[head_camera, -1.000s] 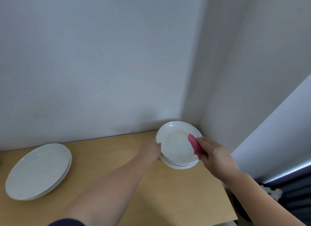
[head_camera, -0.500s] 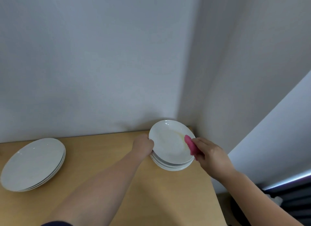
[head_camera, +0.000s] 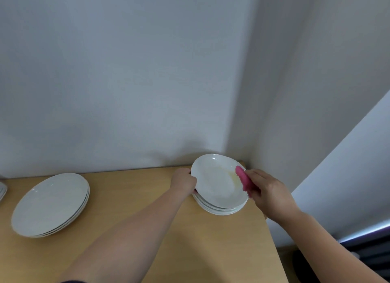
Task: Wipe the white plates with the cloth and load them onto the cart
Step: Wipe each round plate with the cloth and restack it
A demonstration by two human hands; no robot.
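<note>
Plates: top white plate (head_camera: 217,180) of the right-hand stack (head_camera: 221,209) sat tilted at the table's (head_camera: 135,190) far right corner, faint yellowish smear visible. Left hand (head_camera: 183,182) gripped its left rim, fingers closed. Right hand (head_camera: 268,193) pinched a pink cloth (head_camera: 242,177) against the right rim. Second plate stack (head_camera: 50,204) lay well apart, left.

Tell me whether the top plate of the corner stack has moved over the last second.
Yes. The top plate has tilted, its left edge raised by the left hand off the stack below.
</note>
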